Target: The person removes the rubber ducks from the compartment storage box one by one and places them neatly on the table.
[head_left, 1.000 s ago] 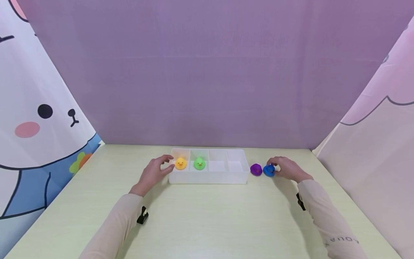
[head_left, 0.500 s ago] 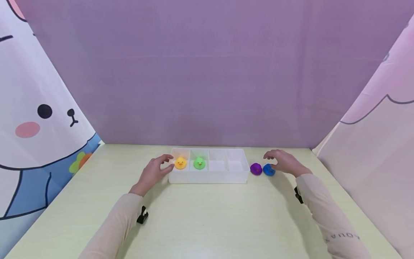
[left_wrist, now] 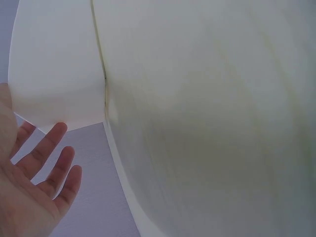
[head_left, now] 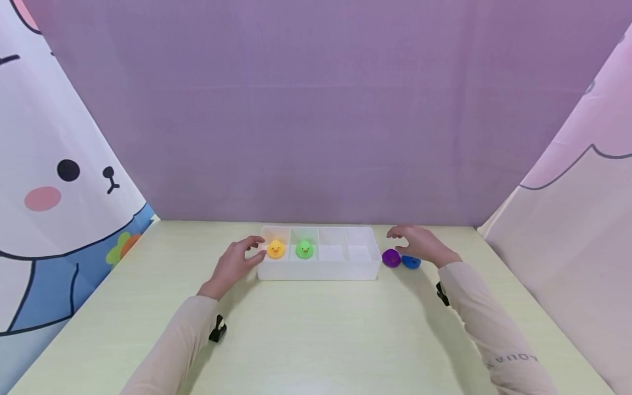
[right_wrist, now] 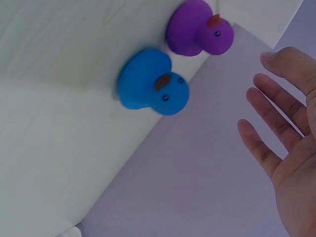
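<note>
My left hand (head_left: 236, 266) is at the left end of a white box (head_left: 318, 270) with compartments, thumb and fingers apart; in the left wrist view its fingertips (left_wrist: 59, 128) overlap the box's edge. A yellow rubber duck (head_left: 275, 249) sits in the leftmost compartment and a green rubber duck (head_left: 304, 249) in the one beside it. My right hand (head_left: 423, 244) hovers with spread fingers above a purple rubber duck (head_left: 391, 258) and a blue rubber duck (head_left: 411, 262), holding nothing. Both ducks stand on the table right of the box, and the hand partly hides the blue one.
The pale table (head_left: 321, 329) ends at a purple backdrop (head_left: 316, 120). Cartoon-printed cloth (head_left: 59, 230) hangs at the left, and more cloth (head_left: 582, 236) at the right. The box's two right compartments (head_left: 345, 249) show bare floors.
My right hand has let go of the blue duck, lifted, and moved left toward the purple duck. The left hand, the box and the ducks have stayed in place.
</note>
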`<state>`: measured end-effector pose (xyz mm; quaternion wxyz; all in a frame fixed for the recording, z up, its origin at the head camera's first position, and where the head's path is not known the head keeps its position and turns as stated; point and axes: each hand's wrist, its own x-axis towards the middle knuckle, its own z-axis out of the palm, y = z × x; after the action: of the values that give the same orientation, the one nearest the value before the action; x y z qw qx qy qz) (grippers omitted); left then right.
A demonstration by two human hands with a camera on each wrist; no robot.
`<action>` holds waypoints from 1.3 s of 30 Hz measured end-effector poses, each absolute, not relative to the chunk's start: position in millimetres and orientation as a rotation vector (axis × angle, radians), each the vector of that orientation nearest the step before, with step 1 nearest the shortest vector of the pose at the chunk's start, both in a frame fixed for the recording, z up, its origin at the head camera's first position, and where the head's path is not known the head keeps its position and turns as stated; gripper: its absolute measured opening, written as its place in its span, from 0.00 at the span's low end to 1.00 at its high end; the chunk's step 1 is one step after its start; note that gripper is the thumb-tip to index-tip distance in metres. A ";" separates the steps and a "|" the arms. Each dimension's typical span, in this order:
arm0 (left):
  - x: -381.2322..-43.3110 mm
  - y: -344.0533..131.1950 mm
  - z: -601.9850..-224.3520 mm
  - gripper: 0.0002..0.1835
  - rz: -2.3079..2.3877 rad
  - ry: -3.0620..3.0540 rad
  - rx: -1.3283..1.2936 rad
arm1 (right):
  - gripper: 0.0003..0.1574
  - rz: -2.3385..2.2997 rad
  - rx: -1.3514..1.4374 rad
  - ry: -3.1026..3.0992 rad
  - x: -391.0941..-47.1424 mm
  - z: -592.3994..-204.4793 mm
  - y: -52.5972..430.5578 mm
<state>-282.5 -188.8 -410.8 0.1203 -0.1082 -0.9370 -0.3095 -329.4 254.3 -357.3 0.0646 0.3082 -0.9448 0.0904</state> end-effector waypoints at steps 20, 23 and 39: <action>-284.0 -188.4 -412.2 0.20 -0.902 -2.726 -0.333 | 0.18 0.279 1.070 -2.769 -330.6 -341.6 205.8; -284.7 -188.3 -412.0 0.20 -0.905 -2.721 -0.341 | 0.18 0.293 1.093 -2.761 -329.0 -340.2 197.4; -284.3 -188.6 -410.1 0.20 -0.933 -2.721 -0.354 | 0.18 0.289 1.229 -2.725 -332.2 -346.7 152.2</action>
<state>-284.3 -188.6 -410.1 0.1216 -0.1211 -0.9319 -0.3196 -332.2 152.2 -346.7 0.0693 0.4082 -0.9052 0.0960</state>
